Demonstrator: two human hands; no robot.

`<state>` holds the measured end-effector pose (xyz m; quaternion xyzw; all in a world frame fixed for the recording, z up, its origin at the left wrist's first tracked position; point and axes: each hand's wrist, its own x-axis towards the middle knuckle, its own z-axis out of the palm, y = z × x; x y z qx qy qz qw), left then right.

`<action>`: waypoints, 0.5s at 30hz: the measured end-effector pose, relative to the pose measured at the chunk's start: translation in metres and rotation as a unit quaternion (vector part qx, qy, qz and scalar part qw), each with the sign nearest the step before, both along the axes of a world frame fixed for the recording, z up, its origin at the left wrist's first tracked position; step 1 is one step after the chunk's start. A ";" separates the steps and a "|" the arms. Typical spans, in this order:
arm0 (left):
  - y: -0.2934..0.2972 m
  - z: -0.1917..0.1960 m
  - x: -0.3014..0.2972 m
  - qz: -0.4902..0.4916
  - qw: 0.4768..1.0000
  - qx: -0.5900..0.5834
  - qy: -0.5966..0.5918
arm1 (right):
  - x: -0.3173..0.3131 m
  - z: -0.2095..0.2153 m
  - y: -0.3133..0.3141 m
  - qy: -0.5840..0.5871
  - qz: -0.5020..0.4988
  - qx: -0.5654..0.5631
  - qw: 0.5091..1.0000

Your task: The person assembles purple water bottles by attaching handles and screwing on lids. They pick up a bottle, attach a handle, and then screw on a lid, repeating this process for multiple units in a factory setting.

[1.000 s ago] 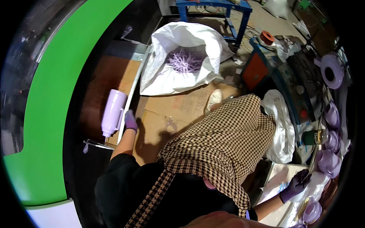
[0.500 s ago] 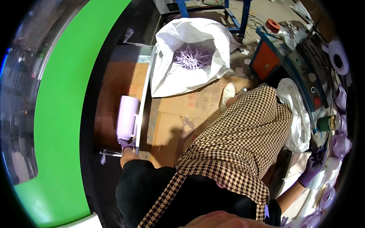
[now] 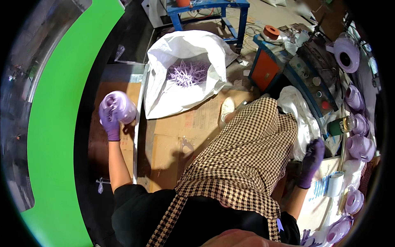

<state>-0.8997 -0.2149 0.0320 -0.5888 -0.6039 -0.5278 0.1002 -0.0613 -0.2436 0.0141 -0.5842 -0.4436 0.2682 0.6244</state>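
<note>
In the recess of the green machine at left, my left hand (image 3: pixel 110 122), in a purple glove, is closed around a lavender plastic jug (image 3: pixel 126 110). The jug's rounded end faces up toward me, and my fingers cover part of it. My right hand (image 3: pixel 313 162), also gloved in purple, hangs over the edge of the bench at right, beside a white plastic bag (image 3: pixel 297 105). Its fingers look curled; whatever they may hold is hidden in the dark folds. Several similar lavender jugs (image 3: pixel 361 148) line the far right.
A white sack (image 3: pixel 164 101) with thin lavender strips (image 3: pixel 187 74) stands ahead on flattened cardboard (image 3: pixel 170 142). The green machine panel (image 3: pixel 51 123) borders the left. A control box (image 3: pixel 310 80), a green jar (image 3: pixel 338 126) and a white roll (image 3: pixel 335 184) are at right; a blue stand (image 3: pixel 205 6) is behind.
My left hand has raised and turned the jug, so its end now faces me. My right hand has moved inward from the row of jugs. The whole view has shifted slightly.
</note>
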 end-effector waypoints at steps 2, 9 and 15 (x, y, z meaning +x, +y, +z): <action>0.025 0.077 0.083 -0.119 0.962 -0.126 0.213 | -0.068 0.023 0.007 0.084 0.024 -0.045 0.995; 0.068 0.147 0.324 -0.520 0.787 -0.130 0.306 | -0.228 0.097 0.020 0.008 0.337 -0.029 0.941; 0.072 0.116 0.415 -0.550 0.775 -0.201 0.238 | -0.215 0.088 0.036 -0.100 0.242 0.022 0.965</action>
